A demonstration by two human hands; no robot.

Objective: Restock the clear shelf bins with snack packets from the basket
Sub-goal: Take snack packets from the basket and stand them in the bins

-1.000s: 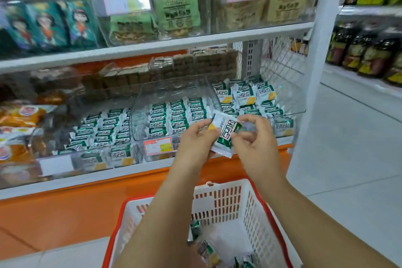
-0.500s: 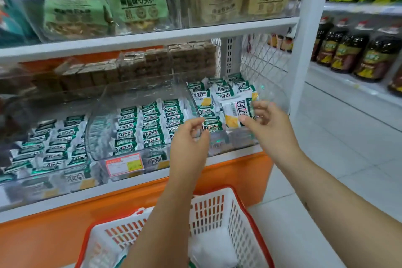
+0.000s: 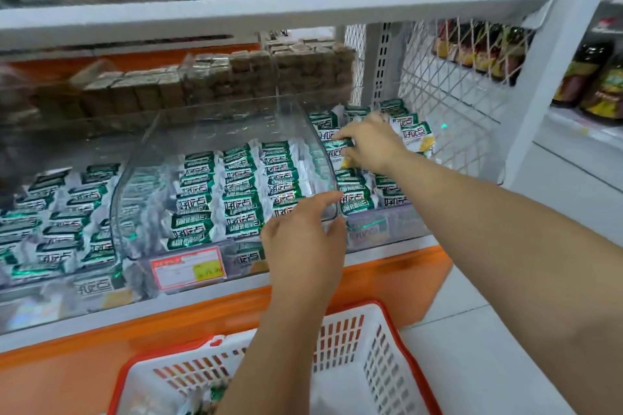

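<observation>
Green-and-white snack packets fill three clear shelf bins; the middle bin (image 3: 219,131) holds several neat rows. My right hand (image 3: 372,141) reaches into the rightmost bin (image 3: 387,229) and pinches a green-and-white packet (image 3: 338,144) down among the others there. My left hand (image 3: 303,239) rests on the front right corner of the middle bin, thumb and fingers around its clear rim. The white basket with a red rim (image 3: 397,357) sits below my arms; a few packets (image 3: 202,401) show at its bottom, partly hidden by my left forearm.
A white shelf board (image 3: 269,13) with bagged snacks hangs just above the bins. Brown wrapped blocks (image 3: 215,77) are stacked behind them. A white mesh panel (image 3: 448,84) closes the right side. Bottles (image 3: 593,81) stand on the neighbouring shelf. An orange base (image 3: 135,330) runs below; grey floor lies at right.
My right hand carried the packet from in front of the shelf into the rightmost bin and lowered it among the others. My left hand let go of it and moved onto the middle bin's corner.
</observation>
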